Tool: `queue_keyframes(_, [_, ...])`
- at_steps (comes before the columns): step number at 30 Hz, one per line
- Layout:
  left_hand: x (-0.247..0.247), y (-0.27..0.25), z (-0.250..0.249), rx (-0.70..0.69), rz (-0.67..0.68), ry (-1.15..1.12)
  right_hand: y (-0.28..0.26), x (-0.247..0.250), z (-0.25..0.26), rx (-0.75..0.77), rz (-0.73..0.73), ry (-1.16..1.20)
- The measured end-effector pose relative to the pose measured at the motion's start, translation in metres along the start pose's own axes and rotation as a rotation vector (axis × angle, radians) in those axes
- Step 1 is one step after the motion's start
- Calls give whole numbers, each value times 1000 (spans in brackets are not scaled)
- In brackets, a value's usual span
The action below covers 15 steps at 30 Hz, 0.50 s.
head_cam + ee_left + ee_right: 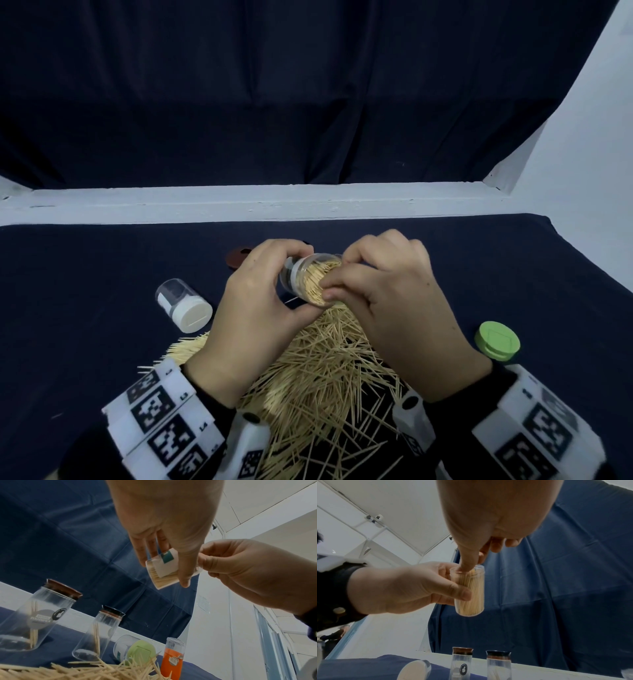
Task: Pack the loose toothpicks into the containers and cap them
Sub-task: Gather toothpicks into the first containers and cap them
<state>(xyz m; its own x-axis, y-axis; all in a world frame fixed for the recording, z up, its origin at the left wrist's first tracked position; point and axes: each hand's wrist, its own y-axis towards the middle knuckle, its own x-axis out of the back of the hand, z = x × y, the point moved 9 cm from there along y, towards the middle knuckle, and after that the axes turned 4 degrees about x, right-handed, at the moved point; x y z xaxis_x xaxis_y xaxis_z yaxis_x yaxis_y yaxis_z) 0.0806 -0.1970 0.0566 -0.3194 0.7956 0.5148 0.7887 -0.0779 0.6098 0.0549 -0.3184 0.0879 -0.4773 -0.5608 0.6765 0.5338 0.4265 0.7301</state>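
A small clear container (303, 275) packed with toothpicks is gripped in my left hand (291, 279), tilted with its open mouth toward me. My right hand (329, 289) has thumb and forefinger pinched together at that mouth, among the toothpick tips. In the right wrist view the right thumb (467, 561) dips into the top of the container (471, 592), which the left hand (402, 588) grips from the side. The left wrist view shows the container's (164, 572) white label. A big pile of loose toothpicks (325, 377) lies on the dark cloth under both hands.
A white-capped container (185, 306) lies on its side to the left. A green-capped one (496, 341) stands at the right. Behind are two glass jars with brown lids (42, 615) (102, 628), each holding a few toothpicks, and an orange container (173, 655). A white ledge (257, 205) borders the table's far edge.
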Motion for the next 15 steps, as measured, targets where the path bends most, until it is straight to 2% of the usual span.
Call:
queue_keyframes(4, [-10, -1, -1, 6, 49, -10, -3, 3, -5, 9, 52, 13])
queue_keyframes(8, [-19, -2, 2, 45, 97, -7, -20, 36, -39, -222, -42, 174])
queue_keyframes(10, [-23, -5, 6, 75, 127, -23, -36, 47, -61, -346, 13, 214])
queue_keyframes(12, [-27, -7, 9, 100, 155, -26, -65, 36, -88, -545, 276, 173])
queue_keyframes(15, [-31, -9, 12, 115, 179, -11, -132, 11, -118, -741, 857, -104])
